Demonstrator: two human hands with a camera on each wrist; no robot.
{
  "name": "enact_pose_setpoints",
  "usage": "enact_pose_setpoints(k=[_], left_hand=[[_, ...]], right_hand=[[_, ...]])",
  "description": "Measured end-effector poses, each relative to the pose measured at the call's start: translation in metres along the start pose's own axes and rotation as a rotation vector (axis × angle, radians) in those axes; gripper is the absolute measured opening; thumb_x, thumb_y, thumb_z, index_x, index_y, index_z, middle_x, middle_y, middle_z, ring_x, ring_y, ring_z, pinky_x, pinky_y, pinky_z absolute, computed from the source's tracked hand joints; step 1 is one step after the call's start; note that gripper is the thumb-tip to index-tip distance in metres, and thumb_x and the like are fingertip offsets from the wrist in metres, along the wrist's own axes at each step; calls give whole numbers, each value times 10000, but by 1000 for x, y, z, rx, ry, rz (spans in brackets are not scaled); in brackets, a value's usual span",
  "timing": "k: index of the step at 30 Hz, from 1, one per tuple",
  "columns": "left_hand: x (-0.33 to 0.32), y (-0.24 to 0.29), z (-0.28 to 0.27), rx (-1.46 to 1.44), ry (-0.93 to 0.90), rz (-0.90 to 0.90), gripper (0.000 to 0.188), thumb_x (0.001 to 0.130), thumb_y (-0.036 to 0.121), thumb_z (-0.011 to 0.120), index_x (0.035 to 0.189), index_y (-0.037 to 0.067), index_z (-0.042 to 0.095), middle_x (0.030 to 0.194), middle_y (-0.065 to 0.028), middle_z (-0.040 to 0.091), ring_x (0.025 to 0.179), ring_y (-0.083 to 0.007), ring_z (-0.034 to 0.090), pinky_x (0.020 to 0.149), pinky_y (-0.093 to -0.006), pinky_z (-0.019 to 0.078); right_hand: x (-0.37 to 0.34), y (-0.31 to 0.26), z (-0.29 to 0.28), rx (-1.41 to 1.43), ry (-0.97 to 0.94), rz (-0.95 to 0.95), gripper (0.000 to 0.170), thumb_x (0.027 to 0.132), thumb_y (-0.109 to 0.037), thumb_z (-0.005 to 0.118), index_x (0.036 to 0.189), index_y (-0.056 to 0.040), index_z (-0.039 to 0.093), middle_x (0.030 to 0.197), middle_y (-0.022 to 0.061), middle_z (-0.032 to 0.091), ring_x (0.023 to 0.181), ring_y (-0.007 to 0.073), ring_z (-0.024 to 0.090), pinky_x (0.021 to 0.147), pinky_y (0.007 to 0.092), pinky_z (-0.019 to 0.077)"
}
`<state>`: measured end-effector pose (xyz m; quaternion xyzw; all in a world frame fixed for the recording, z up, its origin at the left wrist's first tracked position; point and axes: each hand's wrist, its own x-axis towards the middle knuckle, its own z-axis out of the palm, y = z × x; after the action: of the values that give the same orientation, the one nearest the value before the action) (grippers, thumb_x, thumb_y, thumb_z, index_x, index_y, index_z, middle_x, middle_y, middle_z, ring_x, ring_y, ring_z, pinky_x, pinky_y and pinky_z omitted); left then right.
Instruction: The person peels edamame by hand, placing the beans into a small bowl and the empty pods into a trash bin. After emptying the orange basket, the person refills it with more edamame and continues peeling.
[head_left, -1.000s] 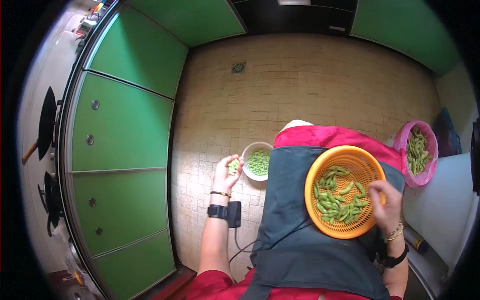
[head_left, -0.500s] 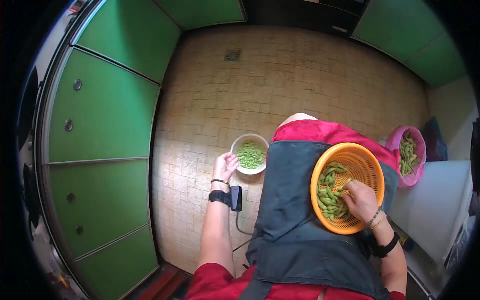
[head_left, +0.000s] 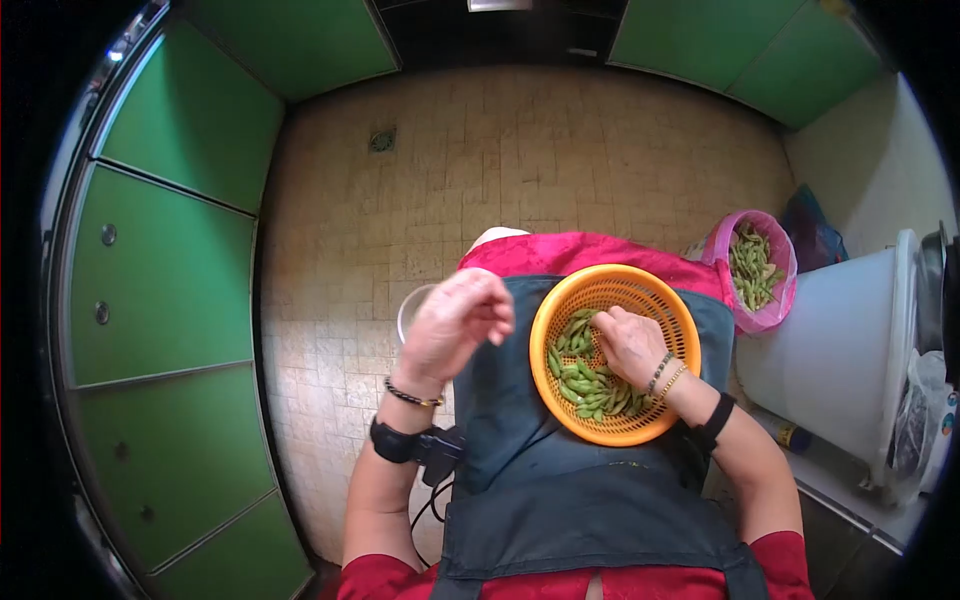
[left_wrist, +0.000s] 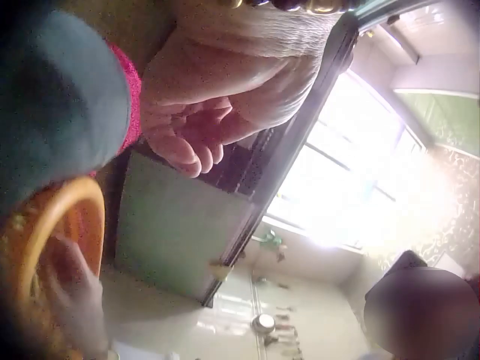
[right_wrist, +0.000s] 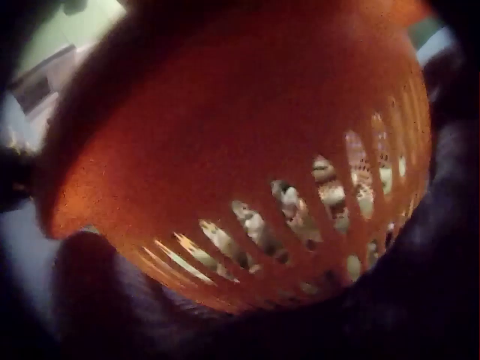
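An orange plastic basket (head_left: 541, 365) rests on the person's apron-covered lap, with green edamame pods (head_left: 592, 388) inside. My right hand (head_left: 634, 348) reaches down into it, fingers bent toward the pods; I cannot tell whether they pinch one. The right wrist view is filled by the basket's slotted side (right_wrist: 225, 157). Raised left of the basket is my left hand (head_left: 455, 322), its fingers loosely curled and nothing seen in them. It covers most of a white bowl (head_left: 404, 312) on the floor. In the left wrist view, the left hand's fingers (left_wrist: 184, 154) hang in a loose curl.
A pink bag-lined container (head_left: 786, 275) of more pods stands at the right, beside a white box-like surface (head_left: 820, 325). Green cabinets (head_left: 165, 285) line the left. A cable (head_left: 432, 505) hangs by the left forearm. The tiled floor (head_left: 450, 170) stretches ahead.
My left hand, earlier holding shelled beans by the bowl, has come up and right toward the basket without visible beans. The right hand has gone from the basket's right rim in among the pods.
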<state>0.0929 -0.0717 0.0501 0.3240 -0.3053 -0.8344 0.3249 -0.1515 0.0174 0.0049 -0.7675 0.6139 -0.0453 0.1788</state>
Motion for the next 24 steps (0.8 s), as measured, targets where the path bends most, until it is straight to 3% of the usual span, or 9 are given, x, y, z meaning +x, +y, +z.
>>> enact_pose_setpoints(k=[3,7,10,11,14,15,19,22,24], left_hand=[[13,-19,26,-19,-114,-108,192,898,200,443,876,27,523,766,-58,584,653,-119,579,551,-227,471],[24,-37,48,18,-132,-202,175,894,201,458,872,42,528,765,-38,575,654,-103,573,544,-209,465],[30,-44,60,90,-128,-249,165,891,200,463,868,51,531,760,-29,569,645,-93,565,532,-201,458],[30,-47,64,128,-114,-264,160,890,197,465,866,54,531,757,-27,566,639,-89,562,522,-196,454],[31,-57,69,345,-41,-283,140,883,201,477,891,65,510,755,-13,549,606,-69,543,468,-171,422],[30,-59,71,411,-16,-283,144,883,205,479,904,65,501,756,-11,545,601,-65,539,460,-167,416],[27,-68,77,510,-9,-298,220,879,264,510,961,65,464,752,-4,526,569,-43,504,428,-151,371],[27,-71,80,493,-55,-336,233,875,286,526,903,59,483,721,0,517,521,-34,467,410,-149,346],[28,-72,79,464,-125,-387,228,876,282,526,865,57,495,693,4,512,505,-33,457,411,-147,343]], right_hand=[[3,7,11,-121,-111,50,70,697,-64,526,765,-56,532,759,131,546,718,267,596,618,369,481],[-6,20,23,-104,-75,80,65,707,-90,537,759,-53,530,738,122,568,690,269,602,605,369,479],[-11,18,5,145,39,95,79,724,-110,537,756,-40,518,713,122,582,649,277,601,578,379,474],[-10,20,5,259,123,98,106,759,-116,543,797,-24,507,694,89,590,587,209,596,529,337,467],[-15,20,-10,1066,40,356,95,795,-98,539,835,-20,504,700,48,587,557,118,567,501,259,458],[-18,17,-20,1367,-16,442,82,830,-93,520,865,-23,494,723,27,575,569,59,540,519,192,446],[-35,16,-23,1795,44,515,53,851,-71,490,889,-35,484,776,57,580,574,72,544,553,185,454],[-43,15,-17,1912,65,471,85,855,-82,498,919,-28,483,789,59,583,573,74,543,553,181,454],[-45,12,-15,1810,84,419,98,846,-86,517,920,-22,507,776,55,592,581,72,551,548,190,454]])
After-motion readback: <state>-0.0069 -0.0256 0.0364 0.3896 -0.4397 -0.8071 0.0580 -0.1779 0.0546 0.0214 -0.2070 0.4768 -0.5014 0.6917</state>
